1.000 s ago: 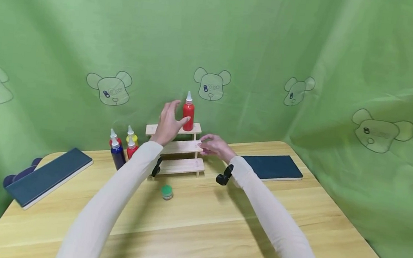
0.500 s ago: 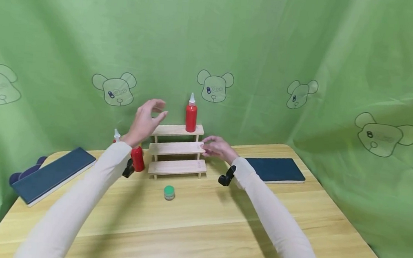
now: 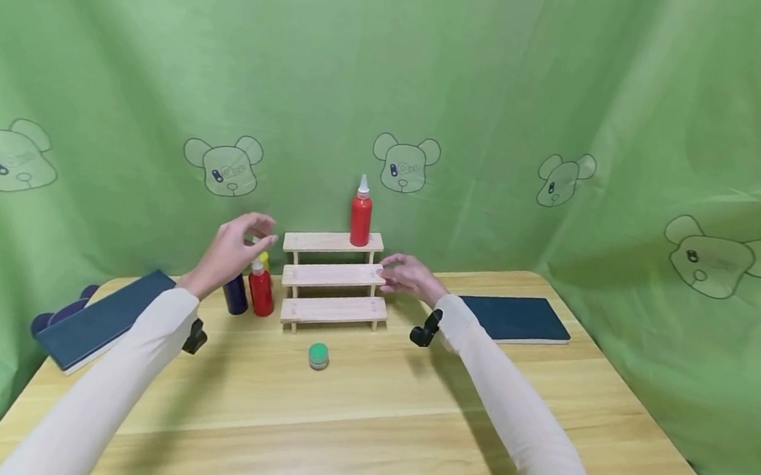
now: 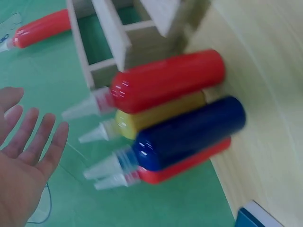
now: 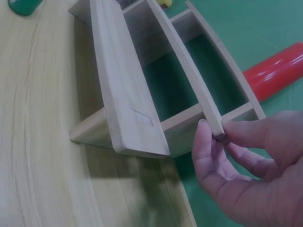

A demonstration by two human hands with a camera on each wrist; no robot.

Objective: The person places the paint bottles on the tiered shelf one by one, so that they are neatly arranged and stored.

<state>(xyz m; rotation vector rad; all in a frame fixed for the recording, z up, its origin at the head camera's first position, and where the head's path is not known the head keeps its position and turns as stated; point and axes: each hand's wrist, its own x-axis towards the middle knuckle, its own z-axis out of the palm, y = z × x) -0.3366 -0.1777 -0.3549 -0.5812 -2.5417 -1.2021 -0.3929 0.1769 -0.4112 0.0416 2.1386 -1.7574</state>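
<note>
I judge the wooden shelf (image 3: 333,309), centre of the head view on the surface (image 3: 404,436), light and stiff, easily nudged, so a board's end suits a hold: the right hand (image 3: 411,278) pinches the middle board (image 3: 333,275) there between thumb and fingers. Left of it, the front red bottle (image 3: 261,293) looks smooth, maybe slippery, best taken round its body; the left hand (image 3: 226,254) hangs near, fingers loosely bent, gripping nothing.

Bright head view (soft shadows on tabletop (image 3: 350,423)), hazier wrist views.
</note>
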